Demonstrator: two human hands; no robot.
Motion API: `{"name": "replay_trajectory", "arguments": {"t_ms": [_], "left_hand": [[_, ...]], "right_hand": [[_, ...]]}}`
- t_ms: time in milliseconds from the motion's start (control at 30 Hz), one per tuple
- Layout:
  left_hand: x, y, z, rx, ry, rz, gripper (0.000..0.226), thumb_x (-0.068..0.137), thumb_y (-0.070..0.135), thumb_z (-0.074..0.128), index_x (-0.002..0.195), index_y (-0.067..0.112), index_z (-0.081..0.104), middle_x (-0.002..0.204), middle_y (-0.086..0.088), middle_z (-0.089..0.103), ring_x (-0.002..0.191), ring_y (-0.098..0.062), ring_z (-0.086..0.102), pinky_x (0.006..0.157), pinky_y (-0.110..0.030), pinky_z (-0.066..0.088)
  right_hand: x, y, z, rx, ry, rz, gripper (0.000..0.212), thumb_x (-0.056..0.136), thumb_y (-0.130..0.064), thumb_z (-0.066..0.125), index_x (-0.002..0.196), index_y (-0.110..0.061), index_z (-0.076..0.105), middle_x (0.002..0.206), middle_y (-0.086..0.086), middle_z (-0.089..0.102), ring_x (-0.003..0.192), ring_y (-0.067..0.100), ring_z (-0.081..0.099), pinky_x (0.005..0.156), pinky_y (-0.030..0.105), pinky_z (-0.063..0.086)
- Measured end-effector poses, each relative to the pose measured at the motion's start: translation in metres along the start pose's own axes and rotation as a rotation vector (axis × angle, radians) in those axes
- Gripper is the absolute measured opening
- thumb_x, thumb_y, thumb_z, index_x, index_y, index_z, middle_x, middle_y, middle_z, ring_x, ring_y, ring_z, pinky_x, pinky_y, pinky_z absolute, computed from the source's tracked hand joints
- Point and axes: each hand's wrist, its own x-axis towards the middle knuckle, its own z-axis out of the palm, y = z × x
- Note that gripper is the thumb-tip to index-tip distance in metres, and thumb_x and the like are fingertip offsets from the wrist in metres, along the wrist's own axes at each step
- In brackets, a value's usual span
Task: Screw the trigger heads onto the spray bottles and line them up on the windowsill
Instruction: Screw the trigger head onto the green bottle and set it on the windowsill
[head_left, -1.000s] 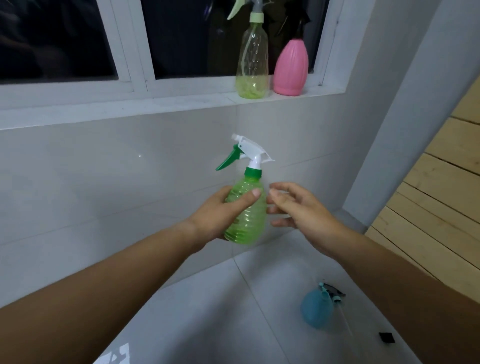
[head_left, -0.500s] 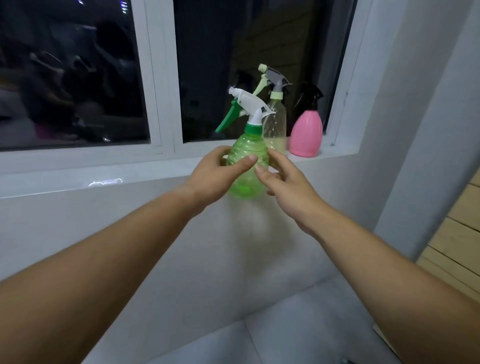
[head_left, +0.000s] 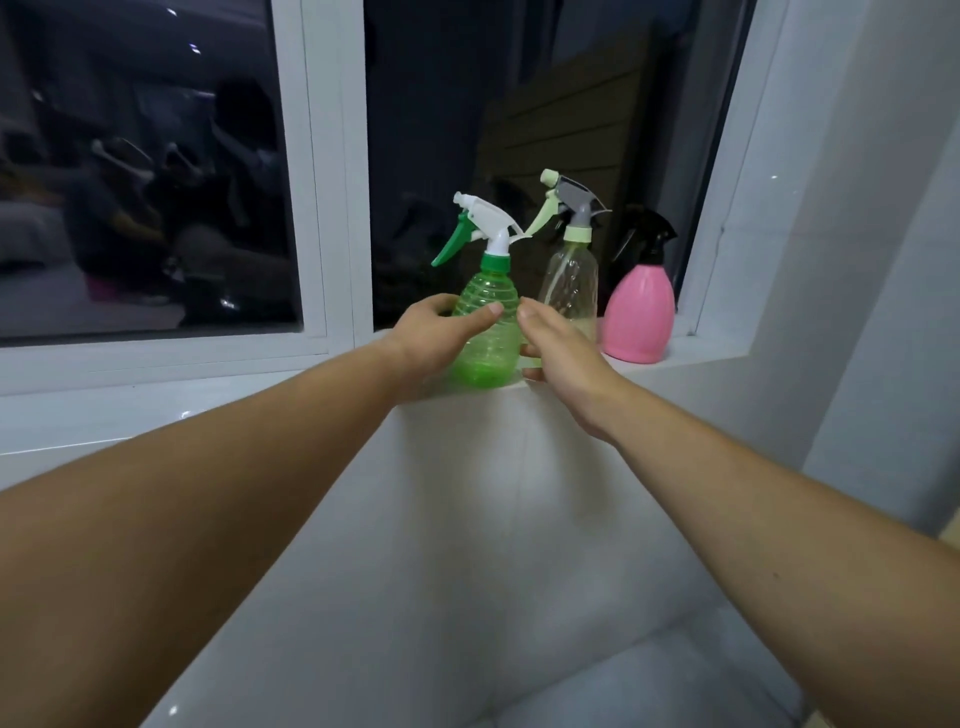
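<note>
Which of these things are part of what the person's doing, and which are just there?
Part of the job:
green bottle, held by the left hand, right hand beside it
clear bottle
pink bottle
windowsill

Just there:
window frame
wall tiles

Bare windowsill (head_left: 156, 410) leftward; clear bottle (head_left: 569, 283), pink bottle (head_left: 640, 317) rightward.

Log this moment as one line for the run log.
step: placing green bottle on windowsill | left hand: gripping it | right hand: steadying beside | already lined up: clear bottle, pink bottle
</note>
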Motion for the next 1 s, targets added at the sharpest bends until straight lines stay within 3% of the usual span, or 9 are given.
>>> {"name": "replay_trajectory", "arguments": {"t_ms": [100, 333, 400, 533, 600, 700, 800, 933, 1000], "left_hand": [[0.007, -0.004, 0.0, -0.017, -0.01, 0.001, 0.057, 0.088, 0.044, 0.078, 0.133, 0.011, 0.066, 0.117, -0.008, 0.078, 0.102, -0.023, 0.077, 0.095, -0.04, 0.062], [0.016, -0.008, -0.001, -0.004, -0.027, 0.006, 0.053, 0.09, 0.049, 0.074, 0.132, 0.016, 0.067, 0.118, -0.005, 0.079, 0.106, -0.022, 0.077, 0.103, -0.043, 0.058], [0.016, -0.009, 0.0, -0.008, -0.026, 0.014, 0.057, 0.088, 0.052, 0.073, 0.132, 0.017, 0.066, 0.118, -0.004, 0.078, 0.107, -0.022, 0.076, 0.104, -0.044, 0.057], [0.016, -0.01, 0.0, 0.017, 0.005, 0.015, 0.091, 0.068, 0.069, 0.073, 0.139, 0.014, 0.057, 0.122, -0.006, 0.075, 0.108, -0.025, 0.075, 0.104, -0.046, 0.057], [0.014, -0.007, 0.001, 0.053, 0.029, 0.01, 0.095, 0.074, 0.068, 0.072, 0.146, 0.011, 0.048, 0.127, -0.008, 0.07, 0.11, -0.025, 0.072, 0.103, -0.045, 0.056], [0.014, -0.005, 0.004, 0.097, 0.049, -0.006, 0.087, 0.088, 0.058, 0.071, 0.152, 0.008, 0.04, 0.131, -0.008, 0.065, 0.111, -0.023, 0.068, 0.088, -0.033, 0.056], [0.004, -0.001, 0.004, 0.122, 0.095, -0.023, 0.096, 0.085, 0.058, 0.074, 0.156, 0.007, 0.034, 0.139, -0.009, 0.059, 0.119, -0.025, 0.062, 0.093, -0.033, 0.051], [-0.027, -0.006, 0.006, 0.176, 0.279, 0.128, 0.075, 0.087, 0.053, 0.075, 0.14, 0.01, 0.046, 0.118, -0.003, 0.058, 0.103, -0.018, 0.058, 0.083, -0.029, 0.044], [-0.045, -0.012, 0.012, 0.144, 0.338, 0.247, 0.053, 0.088, 0.047, 0.075, 0.122, 0.012, 0.054, 0.097, -0.002, 0.058, 0.084, -0.012, 0.056, 0.073, -0.025, 0.045]], "right_hand": [[0.007, 0.003, 0.004, -0.001, 0.005, -0.01, 0.051, 0.1, -0.044, 0.042, 0.148, -0.028, 0.038, 0.152, -0.003, 0.044, 0.136, 0.016, 0.043, 0.115, 0.042, 0.036], [0.016, 0.011, 0.011, 0.027, 0.008, -0.003, 0.053, 0.099, -0.045, 0.046, 0.149, -0.031, 0.037, 0.153, -0.009, 0.041, 0.138, 0.01, 0.04, 0.116, 0.041, 0.034], [0.016, 0.011, 0.01, 0.03, 0.008, -0.008, 0.053, 0.099, -0.044, 0.046, 0.149, -0.03, 0.036, 0.154, -0.008, 0.04, 0.139, 0.01, 0.039, 0.116, 0.041, 0.034], [0.016, 0.012, 0.009, 0.023, 0.003, -0.007, 0.056, 0.098, -0.045, 0.047, 0.15, -0.029, 0.034, 0.156, -0.007, 0.038, 0.14, 0.011, 0.038, 0.117, 0.041, 0.034], [0.016, 0.012, 0.009, 0.024, -0.001, -0.008, 0.057, 0.097, -0.047, 0.047, 0.15, -0.029, 0.034, 0.156, -0.007, 0.038, 0.141, 0.011, 0.037, 0.117, 0.041, 0.034], [0.016, 0.014, 0.008, 0.017, 0.015, -0.012, 0.06, 0.096, -0.049, 0.048, 0.15, -0.029, 0.034, 0.157, -0.005, 0.037, 0.141, 0.013, 0.038, 0.116, 0.043, 0.035], [0.009, 0.015, 0.004, 0.015, 0.073, -0.033, 0.056, 0.096, -0.047, 0.05, 0.147, -0.028, 0.041, 0.153, -0.002, 0.043, 0.137, 0.016, 0.044, 0.112, 0.045, 0.04], [-0.014, 0.018, -0.009, 0.033, 0.126, -0.073, 0.042, 0.098, -0.04, 0.049, 0.136, -0.024, 0.052, 0.136, -0.003, 0.055, 0.123, 0.016, 0.056, 0.094, 0.036, 0.054], [-0.032, 0.026, -0.021, 0.043, 0.154, -0.068, 0.032, 0.099, -0.035, 0.049, 0.127, -0.023, 0.058, 0.126, 0.0, 0.061, 0.111, 0.016, 0.062, 0.083, 0.032, 0.057]]}}
